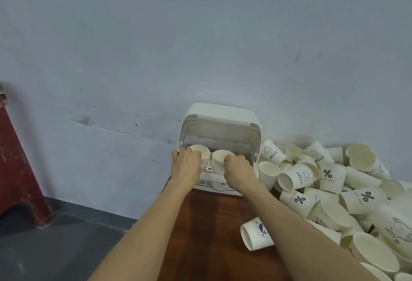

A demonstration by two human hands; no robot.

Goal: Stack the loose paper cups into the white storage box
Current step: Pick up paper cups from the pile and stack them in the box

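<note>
Both forearms reach from the near edge over the brown surface (207,225) into the white storage box (223,115), where the left hand (186,164) has fingers curled round the left stack of cups (201,153) and the right hand (239,169) grips the right stack (219,158) (both look mid-placement). Judging by the loose paper cups (334,191) heaped on the right, the next move is letting go and fetching more; fingertips, stack bases and the heap's right edge are hidden or cut off.

Both hands are reaching into the white plastic storage box (219,144): the left hand (186,164) is gripping one stack of cream paper cups (200,154), the right hand (238,168) another stack (219,159), while loose printed cups (347,191) are lying heaped on the brown wooden worktop (211,225).
</note>
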